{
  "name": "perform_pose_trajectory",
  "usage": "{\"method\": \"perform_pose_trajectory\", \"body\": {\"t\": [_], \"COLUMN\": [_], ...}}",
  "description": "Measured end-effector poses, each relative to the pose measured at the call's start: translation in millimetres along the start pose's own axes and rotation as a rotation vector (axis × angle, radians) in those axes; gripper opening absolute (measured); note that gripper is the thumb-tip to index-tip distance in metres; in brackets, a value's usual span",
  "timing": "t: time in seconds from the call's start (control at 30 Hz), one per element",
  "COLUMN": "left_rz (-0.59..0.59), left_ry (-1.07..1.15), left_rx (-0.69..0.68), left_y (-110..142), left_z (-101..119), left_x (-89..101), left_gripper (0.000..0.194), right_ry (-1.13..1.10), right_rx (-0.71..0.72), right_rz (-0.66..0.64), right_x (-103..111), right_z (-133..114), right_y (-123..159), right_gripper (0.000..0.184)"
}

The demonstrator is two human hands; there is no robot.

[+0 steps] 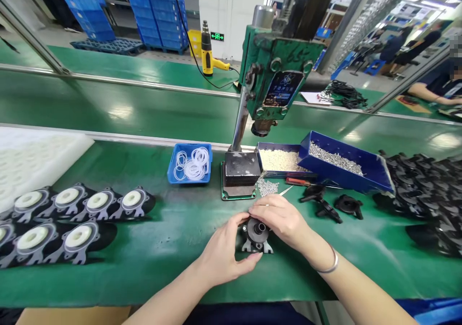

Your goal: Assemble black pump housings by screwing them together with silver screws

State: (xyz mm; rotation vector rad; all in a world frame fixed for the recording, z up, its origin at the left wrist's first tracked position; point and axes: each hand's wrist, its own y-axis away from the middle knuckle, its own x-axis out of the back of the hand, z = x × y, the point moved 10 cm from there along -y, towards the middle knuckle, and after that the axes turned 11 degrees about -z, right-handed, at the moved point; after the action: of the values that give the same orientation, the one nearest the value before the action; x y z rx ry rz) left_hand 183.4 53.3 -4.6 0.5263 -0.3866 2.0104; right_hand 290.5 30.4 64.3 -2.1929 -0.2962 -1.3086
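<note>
A black motor-like housing (248, 244) with metal feet stands on the green bench in front of me. A round black cover (258, 229) with a short central tube sits on its face. My left hand (225, 250) grips the housing from the left, thumb at its foot and fingers at its upper edge. From the upper right, my right hand (279, 216) has its fingers bent together over the cover's top edge. Its fingertips partly hide the cover, and anything small between them cannot be seen. A pale pointed tip (287, 190) shows just behind my right hand.
A press (240, 171) stands behind my hands. Around it are a blue tray (171, 175) of white rings, a bin (346, 183) of screws, loose small metal parts (267, 187), a red-handled screwdriver (298, 182) and black covers (348, 204). Housings (139, 204) with white discs line the left.
</note>
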Motion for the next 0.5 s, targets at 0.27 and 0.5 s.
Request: {"method": "perform_pose_trajectory", "body": {"t": [0.27,0.5], "left_rz": [-0.033,-0.108], "left_ry": [0.02,-0.138], "left_rx": [-0.029,-0.053], "left_y": [-0.6,-12.1], "left_z": [-4.2,10.2], "left_x": [-8.3,0.1], "left_gripper": [0.091,0.101], "right_ry": [-0.045,0.344], "right_rx": [-0.135,-0.616], "right_rz": [0.006,0.359], "right_x": [44.3,173.4], "right_z": [5.2,84.8], "right_y": [1.4,59.1], "right_gripper": [0.033,0.021]}}
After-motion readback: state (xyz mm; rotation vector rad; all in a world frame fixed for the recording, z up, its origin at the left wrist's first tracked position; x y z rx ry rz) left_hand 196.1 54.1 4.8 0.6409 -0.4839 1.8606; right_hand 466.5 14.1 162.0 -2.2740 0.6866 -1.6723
